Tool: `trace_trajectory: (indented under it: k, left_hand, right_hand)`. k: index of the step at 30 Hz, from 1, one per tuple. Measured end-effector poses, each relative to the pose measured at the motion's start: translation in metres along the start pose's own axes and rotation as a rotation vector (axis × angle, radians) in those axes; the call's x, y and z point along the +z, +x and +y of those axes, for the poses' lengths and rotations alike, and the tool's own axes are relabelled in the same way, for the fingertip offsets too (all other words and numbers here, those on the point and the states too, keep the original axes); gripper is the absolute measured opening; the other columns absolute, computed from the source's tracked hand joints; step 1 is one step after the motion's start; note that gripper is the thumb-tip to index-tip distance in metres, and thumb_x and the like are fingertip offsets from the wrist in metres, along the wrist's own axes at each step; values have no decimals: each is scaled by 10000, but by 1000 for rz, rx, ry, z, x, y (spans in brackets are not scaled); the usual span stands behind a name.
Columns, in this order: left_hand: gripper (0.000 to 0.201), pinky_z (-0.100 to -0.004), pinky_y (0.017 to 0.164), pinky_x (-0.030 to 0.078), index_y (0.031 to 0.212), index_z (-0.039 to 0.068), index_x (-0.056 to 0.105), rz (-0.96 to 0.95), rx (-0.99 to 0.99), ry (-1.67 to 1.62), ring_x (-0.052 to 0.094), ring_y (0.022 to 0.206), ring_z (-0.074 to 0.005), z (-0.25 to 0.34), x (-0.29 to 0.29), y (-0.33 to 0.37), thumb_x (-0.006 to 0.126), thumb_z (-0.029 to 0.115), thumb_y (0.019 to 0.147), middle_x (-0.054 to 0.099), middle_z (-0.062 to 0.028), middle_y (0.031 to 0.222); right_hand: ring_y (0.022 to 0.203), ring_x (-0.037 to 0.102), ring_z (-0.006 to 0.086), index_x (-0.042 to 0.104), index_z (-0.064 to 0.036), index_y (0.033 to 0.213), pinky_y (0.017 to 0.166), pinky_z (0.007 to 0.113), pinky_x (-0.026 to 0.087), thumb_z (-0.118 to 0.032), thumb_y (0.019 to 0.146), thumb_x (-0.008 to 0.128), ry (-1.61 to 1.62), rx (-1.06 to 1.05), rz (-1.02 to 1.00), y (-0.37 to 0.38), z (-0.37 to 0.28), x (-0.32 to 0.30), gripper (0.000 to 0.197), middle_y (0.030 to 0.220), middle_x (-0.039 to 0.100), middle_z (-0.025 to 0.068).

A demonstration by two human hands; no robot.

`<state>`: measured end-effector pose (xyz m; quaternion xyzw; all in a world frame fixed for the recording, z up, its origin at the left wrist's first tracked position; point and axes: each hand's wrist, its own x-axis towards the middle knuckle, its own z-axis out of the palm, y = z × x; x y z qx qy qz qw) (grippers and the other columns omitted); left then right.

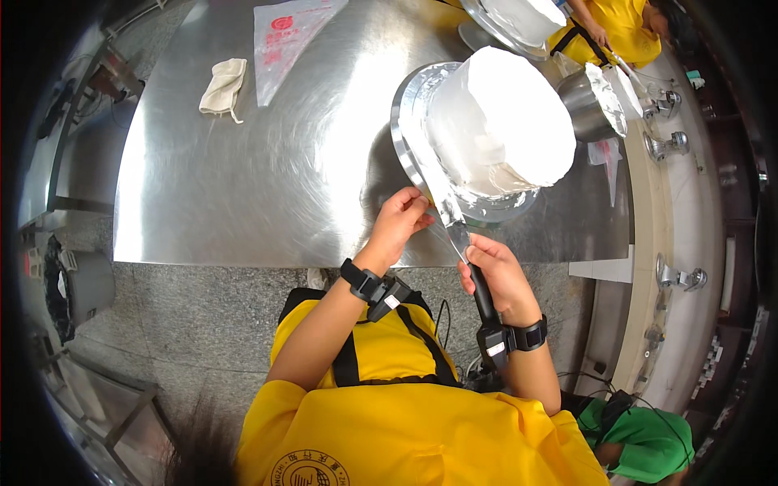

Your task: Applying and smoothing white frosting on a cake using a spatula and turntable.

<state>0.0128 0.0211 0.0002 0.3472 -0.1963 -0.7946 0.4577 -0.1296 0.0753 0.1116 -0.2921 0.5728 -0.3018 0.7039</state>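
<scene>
A tall round cake (462,121) coated in white cream stands on a metal turntable (403,134), and its pale top is glaringly bright. My right hand (502,275) is closed around the black handle of an icing spatula (448,212). The spatula's cream-smeared blade points away from me, beside the cake's lower left side and over the turntable's near edge. At that same edge, left of the blade, my left hand (395,229) has its fingers bent together on the turntable's rim. Cream is smeared on the plate around the cake's foot.
Beyond the cake stands a metal bowl (587,105) with cream on its rim. Another white cake (523,18) on a turntable is farther back, near a co-worker in yellow (620,32). A cloth (223,87) and a plastic piping bag (285,40) lie on the steel table (194,194).
</scene>
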Motion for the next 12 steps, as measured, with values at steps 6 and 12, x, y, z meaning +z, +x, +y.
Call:
trace_trajectory:
  k: [6, 12]
  left_hand:
    - [133, -268, 732, 453, 937, 55, 506, -12, 12, -30, 529, 730, -106, 0, -5, 2, 490, 158, 855, 537, -16, 853]
    - [117, -300, 798, 442, 925, 75, 496, -34, 1, -40, 526, 757, -107, 1, -7, 3, 498, 170, 856, 534, -5, 851]
  right_hand:
    - [436, 429, 95, 497, -1, 1007, 407, 205, 366, -88, 854, 405, 114, 57, 25, -15, 11, -8, 198, 595, 479, 34]
    - [442, 429, 96, 470, 1, 1105, 408, 206, 365, -112, 855, 423, 252, 102, -10, -19, 23, -18, 278, 602, 484, 41]
